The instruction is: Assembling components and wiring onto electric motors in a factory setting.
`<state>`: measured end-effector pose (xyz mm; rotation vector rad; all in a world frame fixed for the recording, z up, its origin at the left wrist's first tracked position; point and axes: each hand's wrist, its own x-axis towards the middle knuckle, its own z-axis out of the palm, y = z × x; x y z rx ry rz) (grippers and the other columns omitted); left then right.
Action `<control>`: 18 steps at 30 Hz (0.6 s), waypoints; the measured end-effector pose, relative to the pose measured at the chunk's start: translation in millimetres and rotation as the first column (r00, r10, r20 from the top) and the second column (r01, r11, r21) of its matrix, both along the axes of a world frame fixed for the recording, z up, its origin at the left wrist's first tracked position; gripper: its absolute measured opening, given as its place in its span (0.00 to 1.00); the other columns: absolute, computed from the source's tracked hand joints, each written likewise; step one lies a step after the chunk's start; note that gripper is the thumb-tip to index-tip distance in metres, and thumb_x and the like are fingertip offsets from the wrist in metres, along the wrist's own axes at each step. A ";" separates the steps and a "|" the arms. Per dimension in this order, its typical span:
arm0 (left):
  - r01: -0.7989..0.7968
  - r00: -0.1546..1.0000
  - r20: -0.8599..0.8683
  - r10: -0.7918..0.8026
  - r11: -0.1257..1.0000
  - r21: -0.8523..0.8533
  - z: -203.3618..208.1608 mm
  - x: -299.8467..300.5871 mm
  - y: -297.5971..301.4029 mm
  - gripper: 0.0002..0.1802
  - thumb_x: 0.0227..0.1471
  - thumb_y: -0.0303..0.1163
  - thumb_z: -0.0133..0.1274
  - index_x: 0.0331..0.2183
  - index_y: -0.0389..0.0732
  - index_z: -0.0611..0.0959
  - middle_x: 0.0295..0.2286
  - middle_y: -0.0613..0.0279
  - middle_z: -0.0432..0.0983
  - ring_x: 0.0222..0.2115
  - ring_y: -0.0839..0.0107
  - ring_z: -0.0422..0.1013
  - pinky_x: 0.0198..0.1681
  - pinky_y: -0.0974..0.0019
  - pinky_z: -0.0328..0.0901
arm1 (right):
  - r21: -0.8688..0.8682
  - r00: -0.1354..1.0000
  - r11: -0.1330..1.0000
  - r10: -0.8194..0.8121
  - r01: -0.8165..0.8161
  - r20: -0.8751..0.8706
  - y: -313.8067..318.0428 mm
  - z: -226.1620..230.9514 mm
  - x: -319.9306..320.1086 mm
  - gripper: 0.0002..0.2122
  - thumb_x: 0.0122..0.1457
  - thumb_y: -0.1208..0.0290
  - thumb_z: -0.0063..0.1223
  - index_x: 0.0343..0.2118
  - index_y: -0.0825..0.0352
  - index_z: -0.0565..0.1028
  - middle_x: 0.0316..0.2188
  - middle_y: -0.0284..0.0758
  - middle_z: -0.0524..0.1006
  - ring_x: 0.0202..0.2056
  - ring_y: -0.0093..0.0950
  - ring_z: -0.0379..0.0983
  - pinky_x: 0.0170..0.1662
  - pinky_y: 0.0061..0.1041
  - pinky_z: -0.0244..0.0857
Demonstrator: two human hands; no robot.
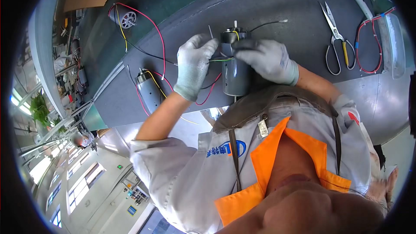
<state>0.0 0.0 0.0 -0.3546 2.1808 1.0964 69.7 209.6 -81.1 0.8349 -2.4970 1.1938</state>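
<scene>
A dark grey cylindrical electric motor (236, 78) stands in front of me on the bench, its shaft pointing away. My left hand (194, 58), in a whitish knit glove, is closed in a pinch at the motor's left side, on thin wires. One of them, a green wire (222, 60), runs across the motor toward my other hand. A thin pale strip sticks up beside the left fingertips; its kind is unclear. Over the motor's upper right, my right hand (268, 60), gloved with dark fingertips, has its fingers bent together. Blur hides what they grip. A yellow wire (236, 35) loops at the motor's top.
Another motor (149, 91) with loose leads lies left of my left forearm. Farther left sits a small motor (125, 19) with a long red wire (156, 30). Scissors (336, 37), a red cable loop (370, 54) and a clear plastic tray (393, 47) lie at right.
</scene>
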 end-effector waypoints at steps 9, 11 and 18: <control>-0.047 0.903 -0.406 0.140 0.972 0.230 -26.9 21.7 22.7 0.09 0.56 0.26 0.58 0.38 0.31 0.85 0.32 0.61 0.82 0.31 0.79 0.74 0.36 0.72 0.69 | -0.742 0.626 0.463 0.408 0.485 0.664 1.1 22.6 -34.3 0.12 0.63 0.75 0.54 0.48 0.69 0.77 0.35 0.33 0.81 0.30 0.18 0.76 0.32 0.18 0.72; 0.102 0.802 -0.597 -0.025 0.990 0.095 -38.0 20.6 15.8 0.09 0.54 0.24 0.59 0.38 0.32 0.85 0.32 0.54 0.82 0.31 0.69 0.77 0.38 0.68 0.70 | -0.724 0.619 0.480 0.389 0.496 0.682 -2.8 26.5 -36.9 0.14 0.62 0.76 0.54 0.51 0.67 0.76 0.34 0.32 0.81 0.29 0.17 0.76 0.30 0.17 0.71; 0.207 0.695 -0.703 -0.155 0.978 -0.011 -31.2 17.7 19.8 0.09 0.54 0.21 0.57 0.38 0.30 0.85 0.32 0.59 0.82 0.31 0.78 0.75 0.38 0.72 0.70 | -0.745 0.675 0.484 0.354 0.460 0.647 -9.6 21.6 -36.0 0.19 0.61 0.77 0.54 0.56 0.63 0.72 0.31 0.30 0.79 0.27 0.15 0.73 0.28 0.16 0.69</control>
